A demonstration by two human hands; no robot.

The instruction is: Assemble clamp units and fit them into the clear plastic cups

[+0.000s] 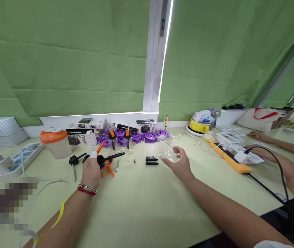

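My left hand is closed around a black part with a long arm; a metal rod rises beside its fingers. Orange pieces show just behind and below the black part, partly hidden. A clear jar is in my right hand, gripped at its side with the thumb and fingers. Between the hands lie two small black pieces, one with bristles or coils, and a tiny brown bit. A thin metal rod rests near my left hand.
Two jars with black and orange tops stand behind, before purple wheel-like parts and boxes. An orange-lidded cup and power strip are left. Another power strip and a co-worker's hands are right.
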